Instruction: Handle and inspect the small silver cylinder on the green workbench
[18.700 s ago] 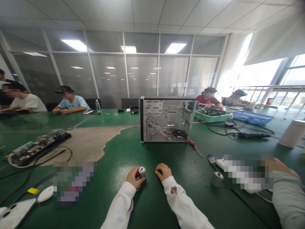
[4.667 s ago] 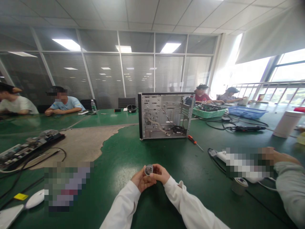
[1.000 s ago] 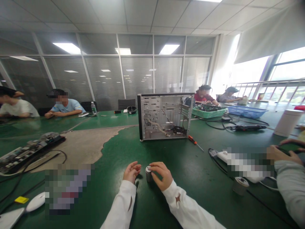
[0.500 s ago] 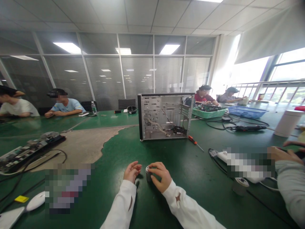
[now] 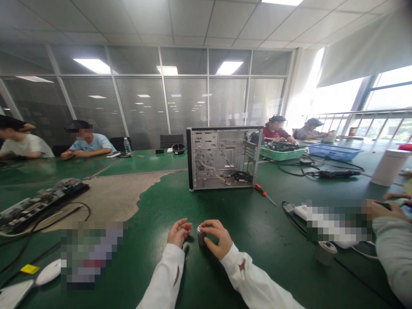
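Observation:
My right hand (image 5: 217, 238) has its fingers around the top and side of a small dark grey cylinder (image 5: 201, 238) with a light top, which stands on the green table (image 5: 154, 210). Just left of the cylinder, my left hand (image 5: 180, 233) is held with loosely curled fingers apart and nothing in them. An open computer case (image 5: 222, 159) stands upright beyond both hands, with cables inside. Beside its lower right corner lies a screwdriver (image 5: 265, 194) with a red and black handle.
At right are a power strip (image 5: 301, 211), another grey cylinder (image 5: 326, 253), a green basket (image 5: 283, 153), a blue basket (image 5: 334, 151) and another person's hands (image 5: 383, 210). At left lie circuit boards (image 5: 45, 199), cables and a white mouse (image 5: 49, 271).

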### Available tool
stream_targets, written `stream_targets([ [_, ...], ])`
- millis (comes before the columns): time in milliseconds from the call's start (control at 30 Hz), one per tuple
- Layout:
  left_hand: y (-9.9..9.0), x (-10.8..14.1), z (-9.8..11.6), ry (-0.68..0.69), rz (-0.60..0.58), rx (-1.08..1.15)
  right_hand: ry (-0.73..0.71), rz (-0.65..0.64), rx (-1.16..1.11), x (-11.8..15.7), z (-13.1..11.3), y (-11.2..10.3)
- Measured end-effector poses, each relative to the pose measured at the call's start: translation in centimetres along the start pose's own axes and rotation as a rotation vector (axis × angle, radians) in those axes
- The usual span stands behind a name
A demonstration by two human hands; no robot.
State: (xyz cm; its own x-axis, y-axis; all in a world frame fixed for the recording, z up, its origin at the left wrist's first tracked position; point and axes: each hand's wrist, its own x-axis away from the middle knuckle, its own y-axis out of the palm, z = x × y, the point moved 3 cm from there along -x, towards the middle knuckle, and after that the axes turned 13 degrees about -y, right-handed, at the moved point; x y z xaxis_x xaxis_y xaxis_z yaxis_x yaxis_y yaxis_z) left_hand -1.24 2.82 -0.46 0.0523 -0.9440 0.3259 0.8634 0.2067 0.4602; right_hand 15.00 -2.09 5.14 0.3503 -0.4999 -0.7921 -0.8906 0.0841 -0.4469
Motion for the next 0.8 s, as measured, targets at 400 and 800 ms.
stream_targets([
  [400,-0.2,-0.2,-0.2,-0.002,-0.005,0.0,0.003,0.011,-0.006,0.0,0.0,0.0],
  [800,0.1,-0.1,0.0,0.004,0.017,-0.027,0.309,0.199,-0.046,0.3,3.0,1.7],
])
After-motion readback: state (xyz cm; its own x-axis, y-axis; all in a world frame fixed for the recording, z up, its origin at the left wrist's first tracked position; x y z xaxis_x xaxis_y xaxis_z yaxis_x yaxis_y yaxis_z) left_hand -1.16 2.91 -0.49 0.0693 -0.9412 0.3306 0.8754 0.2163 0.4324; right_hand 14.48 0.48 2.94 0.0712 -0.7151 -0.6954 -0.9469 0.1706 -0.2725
